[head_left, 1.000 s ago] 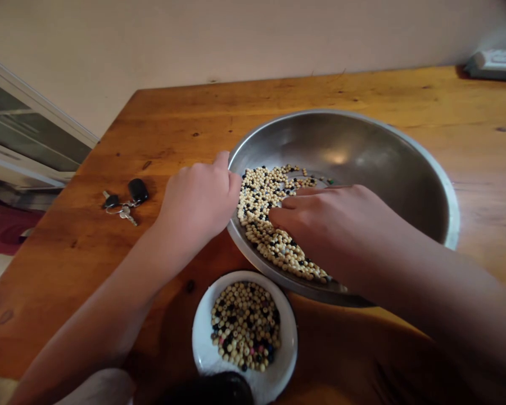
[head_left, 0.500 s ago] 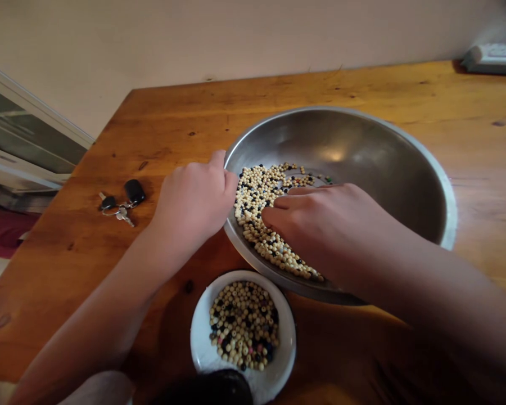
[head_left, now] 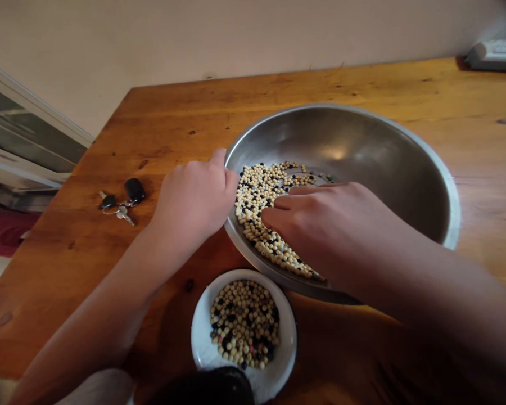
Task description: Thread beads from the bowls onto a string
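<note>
In the steel bowl [head_left: 341,135], beads [head_left: 261,188] are touched by the half-open right hand [head_left: 324,230], while any hold by the curled left hand [head_left: 194,197] cannot be told.

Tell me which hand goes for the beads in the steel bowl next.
Probably the right hand: its fingers lie among the beads, while the left hand sits at the bowl's rim.

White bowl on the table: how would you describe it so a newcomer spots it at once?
On the wooden table, find the big steel bowl beneath the left hand and right hand. Just below it sits a small white bowl of beads, the only white dish.
</note>
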Demonstrator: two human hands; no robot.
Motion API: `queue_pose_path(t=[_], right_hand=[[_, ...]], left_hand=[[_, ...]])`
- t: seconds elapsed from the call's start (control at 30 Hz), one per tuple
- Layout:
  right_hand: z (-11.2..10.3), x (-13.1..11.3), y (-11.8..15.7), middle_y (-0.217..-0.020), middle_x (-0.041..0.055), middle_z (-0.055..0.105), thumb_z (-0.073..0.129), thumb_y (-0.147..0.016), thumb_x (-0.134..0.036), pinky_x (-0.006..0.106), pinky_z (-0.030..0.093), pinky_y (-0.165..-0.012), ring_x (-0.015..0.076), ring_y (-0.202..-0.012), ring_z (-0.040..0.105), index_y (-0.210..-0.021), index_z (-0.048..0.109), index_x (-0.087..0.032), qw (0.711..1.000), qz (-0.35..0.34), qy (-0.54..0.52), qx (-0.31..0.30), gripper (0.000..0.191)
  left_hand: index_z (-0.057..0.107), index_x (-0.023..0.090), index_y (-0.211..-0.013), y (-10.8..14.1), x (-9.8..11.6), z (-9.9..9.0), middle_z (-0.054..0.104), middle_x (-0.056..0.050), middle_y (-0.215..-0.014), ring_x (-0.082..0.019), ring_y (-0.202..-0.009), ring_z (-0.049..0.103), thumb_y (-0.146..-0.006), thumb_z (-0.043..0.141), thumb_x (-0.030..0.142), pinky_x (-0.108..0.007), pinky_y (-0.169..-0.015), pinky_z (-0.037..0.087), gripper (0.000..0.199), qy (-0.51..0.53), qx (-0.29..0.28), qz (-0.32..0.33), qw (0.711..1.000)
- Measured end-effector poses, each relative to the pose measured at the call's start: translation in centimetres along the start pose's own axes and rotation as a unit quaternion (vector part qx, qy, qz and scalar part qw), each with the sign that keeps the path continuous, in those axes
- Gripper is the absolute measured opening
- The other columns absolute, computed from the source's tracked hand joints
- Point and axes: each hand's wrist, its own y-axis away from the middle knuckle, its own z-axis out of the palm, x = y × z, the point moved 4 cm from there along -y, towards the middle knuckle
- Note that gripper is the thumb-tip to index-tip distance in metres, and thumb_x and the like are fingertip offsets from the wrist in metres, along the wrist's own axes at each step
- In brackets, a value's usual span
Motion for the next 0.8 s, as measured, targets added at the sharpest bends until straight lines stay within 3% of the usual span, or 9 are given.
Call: queue_pose_path(t=[0.4,0.63,0.8], right_hand=[[0.5,-0.4,-0.2,-0.061,-0.0009,0.059,0.059,-0.068,-0.012,0.029,0.021,-0.046,0.0211,-0.058,0.06,-0.065,0.05,-0.022,1.0,-0.01,-0.007,0.015,0.014],[1.2,-0.2,-0.4,-0.064,-0.0013,0.059,0.056,-0.071,-0.009,0.029,0.022,-0.046,0.02,-0.059,0.059,-0.068,0.051,-0.022,0.999,-0.014,-0.041,-0.01,0.014],[1.3,0.3,-0.4,-0.067,-0.0036,0.06,0.058,-0.076,-0.014,0.028,0.023,-0.046,0.0177,-0.06,0.058,-0.07,0.051,-0.024,0.998,-0.009,-0.061,0.024,0.014]], left_hand=[[0.048,0.02,-0.131,0.0,-0.1,0.0,0.071,-0.013,-0.091,-0.028,-0.087,0.066,-0.09,0.023,0.029,-0.039,-0.077,0.049,0.049,0.022,-0.002,-0.008,1.0],[0.049,0.014,-0.128,0.0,0.1,-0.1,0.069,-0.015,-0.083,-0.032,-0.08,0.067,-0.09,0.021,0.027,-0.043,-0.07,0.049,0.049,-0.008,-0.005,0.007,1.0],[0.051,0.016,-0.126,-0.1,0.0,0.0,0.068,-0.013,-0.081,-0.031,-0.081,0.067,-0.089,0.025,0.027,-0.043,-0.073,0.049,0.047,0.019,0.003,-0.006,1.0]])
